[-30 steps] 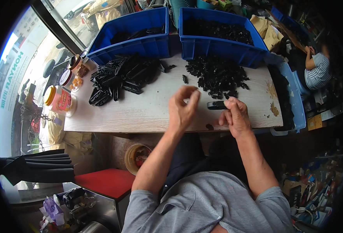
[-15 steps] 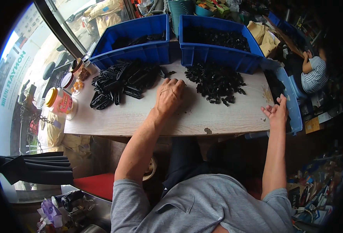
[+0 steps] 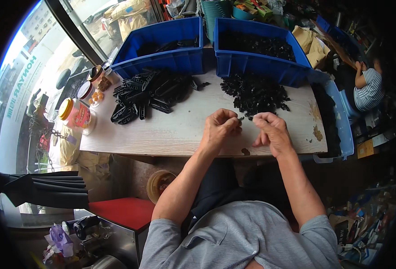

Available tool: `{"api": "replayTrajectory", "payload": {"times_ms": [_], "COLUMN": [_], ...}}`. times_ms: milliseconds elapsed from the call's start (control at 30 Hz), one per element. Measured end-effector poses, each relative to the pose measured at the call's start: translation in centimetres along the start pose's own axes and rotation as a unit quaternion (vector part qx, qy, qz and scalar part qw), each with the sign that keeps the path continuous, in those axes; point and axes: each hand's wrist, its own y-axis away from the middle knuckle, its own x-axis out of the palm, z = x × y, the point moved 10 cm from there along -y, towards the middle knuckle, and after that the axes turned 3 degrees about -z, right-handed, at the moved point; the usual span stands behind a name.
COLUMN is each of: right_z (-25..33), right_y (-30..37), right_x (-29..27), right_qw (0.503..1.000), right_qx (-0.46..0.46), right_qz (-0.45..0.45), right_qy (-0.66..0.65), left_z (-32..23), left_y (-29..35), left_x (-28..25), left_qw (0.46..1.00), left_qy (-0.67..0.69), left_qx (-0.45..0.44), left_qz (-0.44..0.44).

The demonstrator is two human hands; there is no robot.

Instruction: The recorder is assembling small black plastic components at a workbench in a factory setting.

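My left hand (image 3: 221, 128) is closed in a pinch over the table, a small dark piece (image 3: 240, 119) showing at its fingertips. Just right of it, my right hand (image 3: 273, 133) has its fingers curled and thumb pressed in; whatever it may hold is too small to make out. The hands face each other without touching. Right behind them lies a heap of small black plastic parts (image 3: 254, 94). Farther left spreads a pile of long black plastic housings (image 3: 151, 92), with one small loose piece (image 3: 205, 84) at its right end.
Two blue bins of black parts, a left bin (image 3: 162, 62) and a right bin (image 3: 260, 67), line the table's back. Jars (image 3: 74, 113) stand at the left edge. A translucent blue tub (image 3: 345, 130) adjoins the right edge. Another person (image 3: 367, 89) sits at far right.
My left hand has come back from between the piles toward the front edge. My right hand has left the tub at the right and moved in beside it. The view has shifted slightly.
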Motion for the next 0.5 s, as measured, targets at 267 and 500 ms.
{"api": "replayTrajectory", "payload": {"times_ms": [267, 500], "right_z": [-0.4, -0.2], "right_y": [0.2, 0.3], "right_x": [2.3, 1.7], "right_qw": [0.998, 0.999], "right_qx": [0.023, -0.017], "right_qz": [0.039, 0.033], "right_qy": [0.051, 0.028], "left_z": [0.3, -5.5], "left_y": [0.6, -1.2], "left_x": [1.2, 0.5], "left_qw": [0.997, 0.867], "left_qy": [0.02, -0.438], "left_qx": [-0.052, 0.23], "left_qz": [0.06, -0.058]}}
